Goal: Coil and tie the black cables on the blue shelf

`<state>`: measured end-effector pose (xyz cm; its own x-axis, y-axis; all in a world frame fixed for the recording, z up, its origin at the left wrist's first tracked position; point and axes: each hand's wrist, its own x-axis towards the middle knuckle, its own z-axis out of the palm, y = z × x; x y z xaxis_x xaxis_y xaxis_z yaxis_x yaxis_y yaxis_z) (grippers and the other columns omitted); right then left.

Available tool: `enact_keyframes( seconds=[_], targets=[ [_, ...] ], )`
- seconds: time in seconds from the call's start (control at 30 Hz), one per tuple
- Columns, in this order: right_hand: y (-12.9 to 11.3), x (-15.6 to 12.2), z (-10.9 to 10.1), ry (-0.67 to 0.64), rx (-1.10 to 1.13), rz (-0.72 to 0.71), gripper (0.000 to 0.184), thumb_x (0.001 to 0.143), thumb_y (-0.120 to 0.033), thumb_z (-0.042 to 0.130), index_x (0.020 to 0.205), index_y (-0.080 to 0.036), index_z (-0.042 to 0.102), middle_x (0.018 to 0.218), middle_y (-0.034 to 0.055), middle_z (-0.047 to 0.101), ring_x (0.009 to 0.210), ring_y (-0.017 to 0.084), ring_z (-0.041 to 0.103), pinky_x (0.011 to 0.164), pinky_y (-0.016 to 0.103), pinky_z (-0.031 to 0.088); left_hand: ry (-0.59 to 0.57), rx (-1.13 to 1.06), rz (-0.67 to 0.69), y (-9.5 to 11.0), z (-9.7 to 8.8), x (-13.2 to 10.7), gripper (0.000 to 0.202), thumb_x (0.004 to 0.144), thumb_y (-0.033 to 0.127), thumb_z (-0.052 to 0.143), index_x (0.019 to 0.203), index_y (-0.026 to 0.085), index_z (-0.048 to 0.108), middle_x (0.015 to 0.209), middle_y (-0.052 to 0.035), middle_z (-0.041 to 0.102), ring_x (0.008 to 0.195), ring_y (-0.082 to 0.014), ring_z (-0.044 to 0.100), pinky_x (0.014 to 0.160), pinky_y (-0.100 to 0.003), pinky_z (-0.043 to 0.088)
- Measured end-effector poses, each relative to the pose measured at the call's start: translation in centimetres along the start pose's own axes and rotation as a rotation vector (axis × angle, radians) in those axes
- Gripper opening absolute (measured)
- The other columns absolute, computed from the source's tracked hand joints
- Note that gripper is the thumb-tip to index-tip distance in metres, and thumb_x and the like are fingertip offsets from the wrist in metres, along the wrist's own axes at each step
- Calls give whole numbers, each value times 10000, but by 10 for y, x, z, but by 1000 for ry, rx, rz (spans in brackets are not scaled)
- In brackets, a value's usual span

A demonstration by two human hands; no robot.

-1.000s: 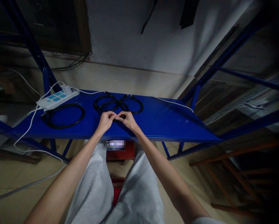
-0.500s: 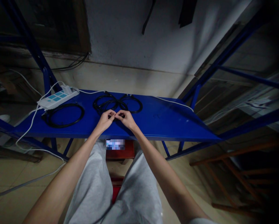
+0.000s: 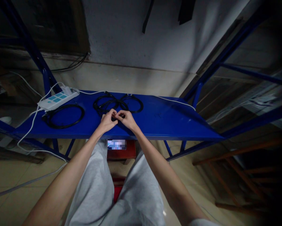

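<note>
My left hand (image 3: 108,121) and my right hand (image 3: 127,119) meet over the front half of a blue shelf (image 3: 164,122). Their fingertips are pinched and touch each other. Whatever they grip between them is too small and dark to make out. Just behind the fingers lie black coiled cables (image 3: 142,106), their loops overlapping. A separate coil of black cable (image 3: 84,115) rests farther left on the shelf.
A white power strip (image 3: 53,101) with a plug in it sits at the shelf's left end. A white cord (image 3: 29,130) hangs off that side. Blue frame posts (image 3: 197,94) flank the shelf. Below it stands a red stool (image 3: 129,150), with a wooden chair (image 3: 240,153) at right.
The left fingers have shifted slightly and curled differently against the right fingertips. The coils and power strip stay in place; the view has tilted a little.
</note>
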<state>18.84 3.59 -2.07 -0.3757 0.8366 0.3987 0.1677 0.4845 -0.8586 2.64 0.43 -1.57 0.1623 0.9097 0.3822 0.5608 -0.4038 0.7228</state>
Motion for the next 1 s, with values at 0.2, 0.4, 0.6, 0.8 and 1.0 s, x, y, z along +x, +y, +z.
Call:
enact_keyframes(
  seconds=[0.2,0.4,0.6,0.8,1.0],
  targets=[
    [-1,-1,0,23,-32,10,167,837,-319,679,787,-163,710,795,24,711,745,156,598,715,261,430,-2,66,-25,0,1,0,312,704,136,645,971,238,519,932,11,645,909,-208,617,869,-336,431],
    [1,-2,1,24,-8,-7,151,844,-303,659,802,-165,703,823,34,718,746,161,627,726,267,460,25,189,-6,-4,4,-1,293,721,208,710,962,250,548,847,1,595,875,-232,564,804,-332,402],
    [-2,-2,0,-3,42,-25,129,874,-277,615,833,-170,674,835,39,719,786,169,664,745,270,485,30,72,-14,-3,3,-2,404,757,175,688,1115,250,520,841,20,618,877,-209,615,847,-338,423],
    [0,-2,-2,27,-13,-43,139,860,-211,590,950,-174,690,830,22,713,776,159,659,745,266,464,50,-116,-32,-14,5,1,404,807,209,659,1173,231,490,802,48,603,797,-146,633,824,-281,458],
    [2,-1,-2,28,-5,-35,213,857,-216,571,1048,-179,657,774,1,695,707,152,632,708,266,454,31,-118,-23,-18,6,2,330,810,194,646,1123,227,547,789,43,623,789,-146,630,803,-272,452]
  ],
)
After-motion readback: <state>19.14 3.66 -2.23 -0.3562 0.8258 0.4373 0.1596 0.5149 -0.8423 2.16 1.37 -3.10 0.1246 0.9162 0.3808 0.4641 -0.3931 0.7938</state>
